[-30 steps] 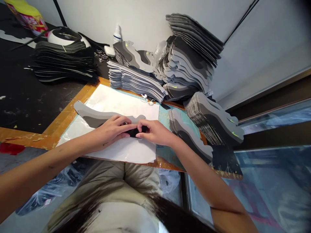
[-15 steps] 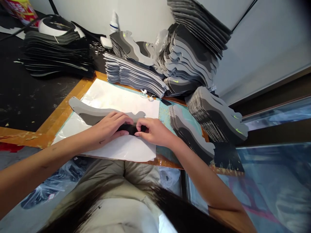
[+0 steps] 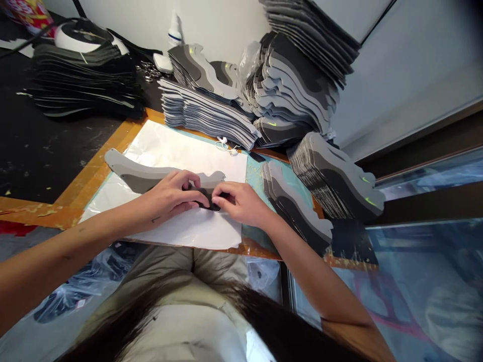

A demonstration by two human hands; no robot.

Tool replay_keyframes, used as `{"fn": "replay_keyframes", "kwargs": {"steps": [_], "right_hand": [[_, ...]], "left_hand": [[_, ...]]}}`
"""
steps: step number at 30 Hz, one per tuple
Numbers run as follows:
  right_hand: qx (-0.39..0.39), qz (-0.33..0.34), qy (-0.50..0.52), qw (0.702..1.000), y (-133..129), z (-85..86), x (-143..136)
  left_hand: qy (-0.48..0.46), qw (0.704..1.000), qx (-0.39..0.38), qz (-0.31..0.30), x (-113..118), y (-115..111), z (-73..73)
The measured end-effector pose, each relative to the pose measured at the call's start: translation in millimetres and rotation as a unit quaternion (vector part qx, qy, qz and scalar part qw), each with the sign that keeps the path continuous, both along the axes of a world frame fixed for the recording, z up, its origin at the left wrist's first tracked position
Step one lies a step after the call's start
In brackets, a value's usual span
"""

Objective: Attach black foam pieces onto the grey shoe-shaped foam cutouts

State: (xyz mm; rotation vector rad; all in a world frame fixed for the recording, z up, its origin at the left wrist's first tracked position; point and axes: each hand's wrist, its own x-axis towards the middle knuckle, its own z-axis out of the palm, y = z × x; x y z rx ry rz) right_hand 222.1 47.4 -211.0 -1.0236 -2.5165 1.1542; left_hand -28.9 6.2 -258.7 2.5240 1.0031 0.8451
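Observation:
A curved grey and black shoe-upper piece (image 3: 139,177) lies on white paper sheets (image 3: 181,229). My left hand (image 3: 175,193) rests on the piece's black lower part, fingers bent and apart, the fingertips touching its surface. Close beside it, my right hand (image 3: 239,201) has thumb and forefinger pinched together at the right end of the dark part. Whatever lies between those two fingertips is too small to make out. To the right, a few similar pieces (image 3: 294,206) lie overlapped on the teal mat.
Stacks of grey pieces (image 3: 207,113) and tall piles (image 3: 294,90) stand at the back. Another stack (image 3: 335,176) is on the right. Black pieces (image 3: 86,80) are piled at the back left, near a white bottle (image 3: 174,32). White earphones (image 3: 225,146) lie on the paper's back edge.
The left fingers have spread and shifted slightly, with the forefinger lifted and bent. The right hand stays pinched at nearly the same spot. The whole view has moved a little.

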Motion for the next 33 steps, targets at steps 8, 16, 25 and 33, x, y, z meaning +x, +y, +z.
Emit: {"fn": "replay_keyframes", "kwargs": {"steps": [8,16,25,33], "right_hand": [[-0.001,-0.008,-0.020,1.000,3.4,0.2,3.8],[0.167,-0.075,-0.167,0.969,-7.2,15.5,1.9],[0.332,0.043,-0.232,0.913,-53.2,-16.6,17.6],[0.313,0.051,-0.277,0.907,-58.4,-14.5,12.3]], "left_hand": [[-0.002,1.000,0.004,-0.007,-0.2,3.6,-7.0],[0.000,1.000,0.001,-0.004,0.4,2.6,-3.9],[0.041,0.997,0.064,-0.029,-5.9,-2.1,5.0],[0.132,0.987,0.095,-0.010,-29.9,-24.9,2.0]]}}
